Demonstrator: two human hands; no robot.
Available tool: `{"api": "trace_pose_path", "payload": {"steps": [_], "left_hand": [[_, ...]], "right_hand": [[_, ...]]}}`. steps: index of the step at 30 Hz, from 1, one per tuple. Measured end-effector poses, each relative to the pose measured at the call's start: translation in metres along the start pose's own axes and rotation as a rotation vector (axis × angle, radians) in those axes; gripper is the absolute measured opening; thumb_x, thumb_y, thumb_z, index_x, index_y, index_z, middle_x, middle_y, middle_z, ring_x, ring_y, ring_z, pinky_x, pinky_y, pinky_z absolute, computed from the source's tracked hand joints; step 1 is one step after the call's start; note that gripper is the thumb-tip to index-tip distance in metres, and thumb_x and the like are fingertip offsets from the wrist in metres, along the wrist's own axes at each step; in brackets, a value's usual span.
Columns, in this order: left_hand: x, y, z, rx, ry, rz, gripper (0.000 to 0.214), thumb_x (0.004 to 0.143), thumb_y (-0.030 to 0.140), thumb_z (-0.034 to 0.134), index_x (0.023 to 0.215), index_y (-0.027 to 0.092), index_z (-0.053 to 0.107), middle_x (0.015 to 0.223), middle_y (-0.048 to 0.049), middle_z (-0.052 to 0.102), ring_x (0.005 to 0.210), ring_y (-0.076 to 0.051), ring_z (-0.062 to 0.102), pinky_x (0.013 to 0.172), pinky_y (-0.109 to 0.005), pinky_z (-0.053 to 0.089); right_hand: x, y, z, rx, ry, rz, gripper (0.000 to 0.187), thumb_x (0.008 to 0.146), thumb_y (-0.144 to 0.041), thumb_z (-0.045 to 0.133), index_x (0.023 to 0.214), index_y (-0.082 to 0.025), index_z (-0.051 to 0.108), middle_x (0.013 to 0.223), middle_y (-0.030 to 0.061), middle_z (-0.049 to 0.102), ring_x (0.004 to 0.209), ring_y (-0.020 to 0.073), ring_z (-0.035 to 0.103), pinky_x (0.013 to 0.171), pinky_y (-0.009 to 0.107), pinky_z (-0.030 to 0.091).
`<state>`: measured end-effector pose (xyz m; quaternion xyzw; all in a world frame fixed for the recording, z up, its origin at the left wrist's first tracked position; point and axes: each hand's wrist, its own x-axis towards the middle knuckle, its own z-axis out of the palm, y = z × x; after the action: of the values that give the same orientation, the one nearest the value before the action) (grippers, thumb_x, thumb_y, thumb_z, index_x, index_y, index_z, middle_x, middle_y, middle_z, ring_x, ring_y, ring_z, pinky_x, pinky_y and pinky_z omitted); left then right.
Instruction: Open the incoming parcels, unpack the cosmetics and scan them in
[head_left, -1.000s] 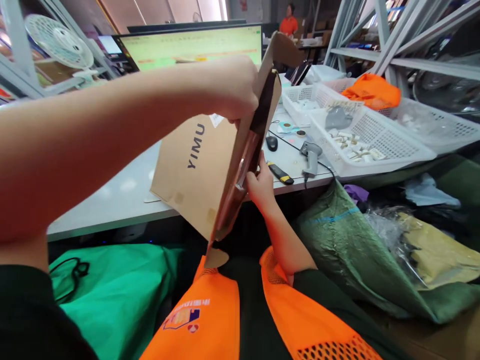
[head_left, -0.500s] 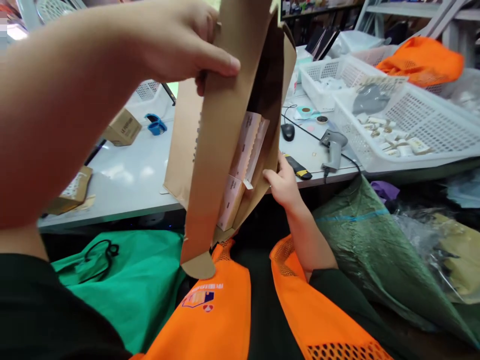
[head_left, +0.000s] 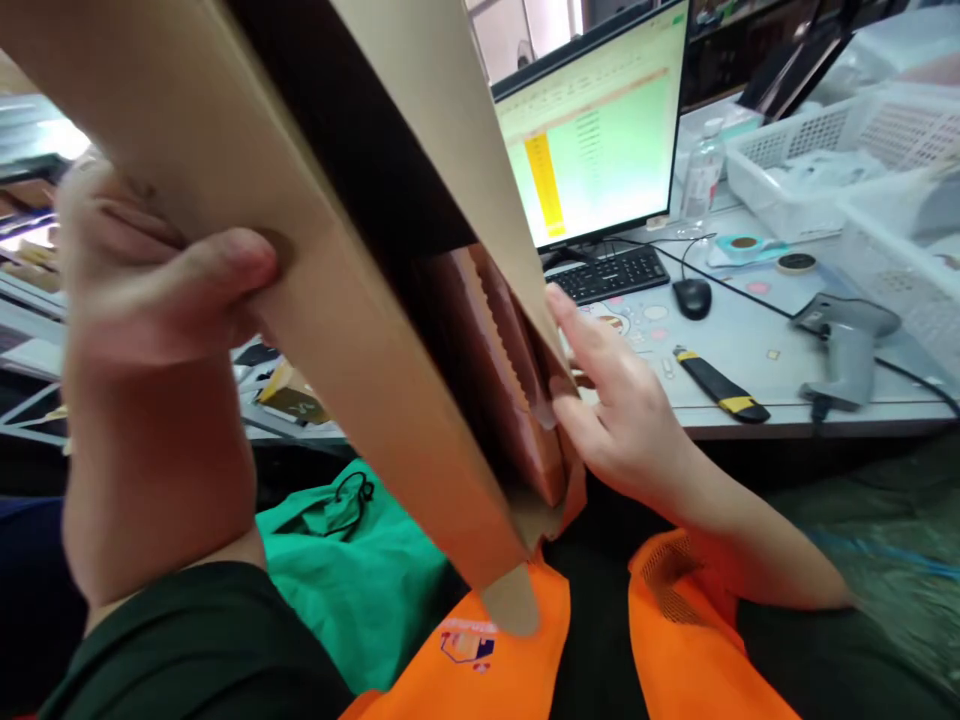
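A large brown cardboard box [head_left: 352,360] is held tilted in front of my chest, its long opening facing me. My left hand [head_left: 161,265] grips its left side, thumb lying over the flap and fingers behind it. On the other side, my right hand [head_left: 619,395] pinches the box's right edge low down. Inside the box lies a smaller pinkish-brown carton [head_left: 502,370] with a serrated edge. A strip of clear plastic shows beside it. The upper inside of the box is in dark shadow.
On the desk are a lit monitor [head_left: 600,130], a keyboard [head_left: 611,275], a mouse [head_left: 691,297], a black-and-yellow utility knife [head_left: 721,385] and a grey barcode scanner [head_left: 847,345]. White baskets [head_left: 825,150] stand at the right. Green fabric [head_left: 352,570] lies at lower left.
The box has come closer and leans further left at its top. My left hand has moved left and down with it. The view has turned, bringing the monitor and keyboard into sight.
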<state>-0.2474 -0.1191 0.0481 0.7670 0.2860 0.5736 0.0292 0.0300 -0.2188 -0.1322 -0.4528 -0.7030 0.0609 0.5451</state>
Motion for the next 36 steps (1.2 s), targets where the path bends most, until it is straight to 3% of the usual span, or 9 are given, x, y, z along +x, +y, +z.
{"api": "trace_pose_path", "payload": {"steps": [2,4,8,11,15,19,25,30,36], "left_hand": [[-0.005,-0.001,0.016,-0.051,-0.117,0.07,0.067,0.057,0.071,0.088,0.087,0.013,0.077,0.088,-0.0025,0.065,0.102,-0.031,0.073,0.076,-0.044,0.056],[-0.008,0.0,0.039,-0.035,-0.078,0.128,0.065,0.065,0.074,0.083,0.082,0.012,0.071,0.08,-0.0016,0.06,0.088,-0.024,0.072,0.075,-0.041,0.057],[-0.018,0.006,0.096,-0.003,-0.022,0.199,0.049,0.085,0.065,0.061,0.092,0.016,0.065,0.082,0.0008,0.054,0.083,-0.017,0.068,0.08,-0.039,0.055],[-0.029,0.015,0.135,0.029,0.011,0.242,0.023,0.092,0.04,0.056,0.08,0.02,0.052,0.073,0.0028,0.044,0.069,-0.011,0.056,0.072,-0.029,0.049],[-0.039,0.015,0.161,-0.052,0.021,0.276,0.029,0.09,0.03,0.06,0.072,0.024,0.037,0.063,0.0055,0.035,0.056,-0.009,0.036,0.055,-0.025,0.032],[-0.051,-0.001,0.158,-0.084,0.037,0.202,0.029,0.083,0.033,0.068,0.069,0.022,0.045,0.061,0.0049,0.045,0.055,-0.011,0.043,0.054,-0.028,0.033],[-0.075,-0.016,0.121,-0.044,0.149,-0.038,0.023,0.076,0.046,0.075,0.076,0.028,0.061,0.075,-0.0007,0.066,0.074,-0.028,0.066,0.069,-0.046,0.055],[-0.075,-0.025,0.1,-0.007,0.11,-0.03,0.023,0.074,0.051,0.073,0.084,0.031,0.071,0.082,-0.0014,0.067,0.086,-0.032,0.073,0.081,-0.051,0.059],[-0.077,-0.033,0.093,-0.047,0.069,-0.008,0.018,0.076,0.044,0.072,0.09,0.034,0.077,0.082,-0.0002,0.069,0.086,-0.03,0.073,0.08,-0.048,0.059]], "right_hand": [[0.008,0.016,-0.002,-0.077,0.031,-0.071,0.054,0.104,-0.03,0.049,0.157,-0.037,0.058,0.157,0.001,0.06,0.143,0.0318,0.057,0.117,0.059,0.054],[0.02,0.03,-0.007,-0.197,-0.042,-0.17,0.035,0.107,-0.037,0.05,0.134,-0.04,0.073,0.142,-0.0004,0.069,0.14,0.0305,0.059,0.114,0.057,0.055],[0.042,0.038,-0.019,-0.578,-0.267,-0.124,0.038,0.109,-0.021,0.04,0.097,-0.023,0.076,0.116,0.0104,0.077,0.118,0.0314,0.068,0.097,0.052,0.056],[0.057,0.042,-0.019,-0.716,-0.387,0.19,0.027,0.098,-0.005,0.047,0.105,-0.012,0.073,0.107,0.0195,0.077,0.099,0.0333,0.073,0.081,0.044,0.054],[0.071,0.069,-0.013,-0.423,-0.378,0.339,0.035,0.096,-0.014,0.061,0.131,-0.011,0.065,0.121,0.0188,0.078,0.105,0.0317,0.074,0.08,0.036,0.054],[0.077,0.09,0.005,-0.158,-0.339,0.27,0.037,0.097,-0.025,0.07,0.132,-0.013,0.069,0.127,0.014,0.078,0.113,0.0271,0.074,0.083,0.029,0.053],[0.079,0.076,0.046,-0.293,-0.46,0.112,0.031,0.109,-0.036,0.054,0.112,-0.017,0.078,0.115,0.0144,0.081,0.106,0.0281,0.076,0.081,0.031,0.051],[0.086,0.073,0.062,-0.221,-0.476,-0.039,0.028,0.108,-0.031,0.058,0.126,-0.013,0.071,0.124,0.017,0.078,0.112,0.0284,0.074,0.088,0.034,0.054],[0.099,0.082,0.069,-0.079,-0.605,-0.041,0.022,0.105,-0.026,0.058,0.123,-0.019,0.069,0.124,0.0133,0.079,0.105,0.0272,0.077,0.08,0.032,0.057]]}}
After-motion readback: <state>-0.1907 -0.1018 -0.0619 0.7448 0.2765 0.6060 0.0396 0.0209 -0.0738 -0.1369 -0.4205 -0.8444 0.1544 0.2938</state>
